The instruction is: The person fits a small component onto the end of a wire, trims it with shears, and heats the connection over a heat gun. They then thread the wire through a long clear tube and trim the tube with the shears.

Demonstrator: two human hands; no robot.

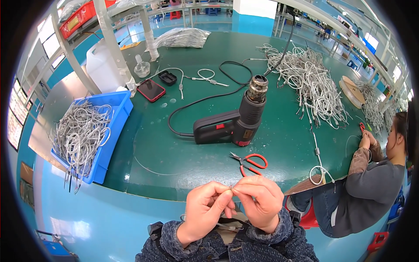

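Over the table's near edge, my left hand (204,212) and my right hand (260,201) meet, both closed in a pinch. Their fingertips hold a tiny greyish wire end, mostly hidden by the fingers. Below them, close to my jacket, part of a pale cable (228,227) shows; whether it joins the pinched end I cannot tell. Just beyond my right hand lie small scissors-like snips (249,163) with red handles, blades parted. Farther off, a black heat gun (249,114) stands nozzle up on the green table (174,153).
A blue bin (117,114) heaped with cables sits at left. A phone (151,90), black tray (167,78) and white jug (104,65) are behind it. Tangled cables (307,78) and a spool (352,92) lie at right, near a seated co-worker (371,183).
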